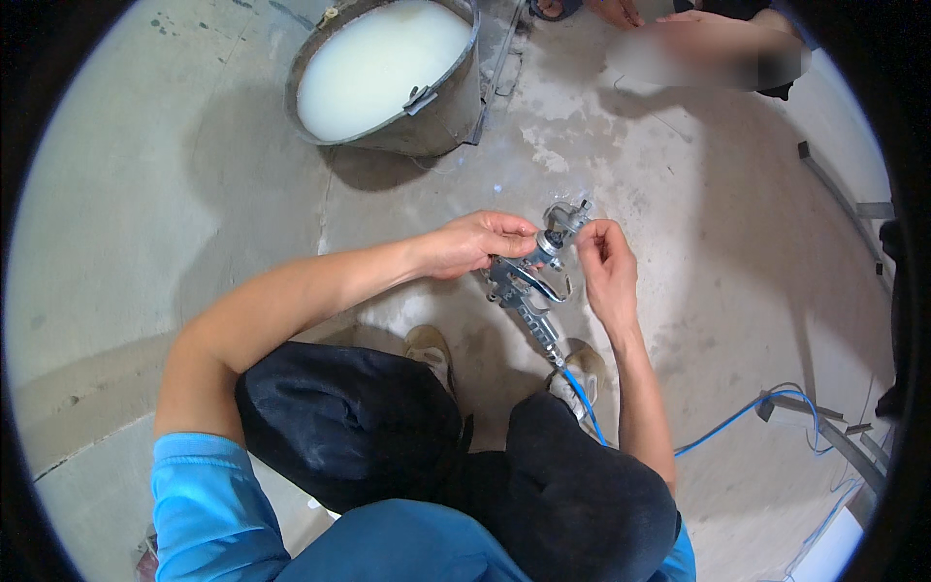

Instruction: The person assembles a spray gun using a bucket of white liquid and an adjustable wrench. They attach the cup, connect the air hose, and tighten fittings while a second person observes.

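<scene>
My left hand [482,242] is closed on a grey metal spray gun [519,286], thumb and fingers around its front part. The gun tilts, its handle slanting down toward my shoes and its trigger facing right. From the base of the handle runs a blue air hose [582,393]. My right hand [609,260] is closed in a pinch at a round metal fitting [565,219] at the gun's front end. Part of the fitting is hidden by my fingers, and I cannot tell whether it is joined to the gun.
A large dark bucket [441,124] of cloudy whitish liquid stands ahead on the left. At the upper right is another person's hand [618,12]. The blue hose crosses the concrete floor [669,223] to metal bars [842,441] at the right. My knees are below the gun.
</scene>
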`<state>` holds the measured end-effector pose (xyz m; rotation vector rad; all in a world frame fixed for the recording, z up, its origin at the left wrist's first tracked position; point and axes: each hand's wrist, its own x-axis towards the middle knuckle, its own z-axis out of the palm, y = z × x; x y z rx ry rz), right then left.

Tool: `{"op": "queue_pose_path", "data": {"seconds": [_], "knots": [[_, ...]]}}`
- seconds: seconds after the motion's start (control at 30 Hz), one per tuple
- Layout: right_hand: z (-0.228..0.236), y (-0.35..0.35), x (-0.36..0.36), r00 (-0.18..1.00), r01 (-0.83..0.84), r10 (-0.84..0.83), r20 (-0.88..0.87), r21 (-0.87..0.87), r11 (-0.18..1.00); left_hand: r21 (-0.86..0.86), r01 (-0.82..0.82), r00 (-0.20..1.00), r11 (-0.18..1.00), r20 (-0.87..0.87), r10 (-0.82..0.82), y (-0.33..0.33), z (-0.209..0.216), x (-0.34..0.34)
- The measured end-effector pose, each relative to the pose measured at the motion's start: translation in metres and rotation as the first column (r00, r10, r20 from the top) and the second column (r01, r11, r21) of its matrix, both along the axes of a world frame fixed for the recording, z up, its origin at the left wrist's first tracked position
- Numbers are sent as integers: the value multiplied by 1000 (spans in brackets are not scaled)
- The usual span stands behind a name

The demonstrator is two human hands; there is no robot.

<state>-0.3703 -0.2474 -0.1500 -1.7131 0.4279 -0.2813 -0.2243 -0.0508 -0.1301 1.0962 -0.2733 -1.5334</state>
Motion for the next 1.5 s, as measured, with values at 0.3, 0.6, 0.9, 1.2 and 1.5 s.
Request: {"op": "queue_pose_path", "data": {"seconds": [0.3, 0.6, 0.9, 1.2, 1.5], "knots": [[15, 13, -28, 1000, 4, -1, -7, 432, 902, -61, 5, 999, 998, 40, -2, 3, -1, 3], [35, 18, -19, 993, -59, 55, 107, 34, 998, -12, 86, 991, 996, 109, -84, 3, 2, 3], [63, 10, -22, 998, -32, 25, -63, -103, 994, 33, 62, 873, 998, 482, -70, -15, 27, -16], [97, -9, -28, 953, -115, 66, -295, -150, 982, 133, 136, 286, 982, 943, -167, -32, 71, -44], [137, -36, -6, 737, -545, 341, -584, -214, 811, 100, 249, 96, 963, 987, -127, -38, 77, -69]]}}
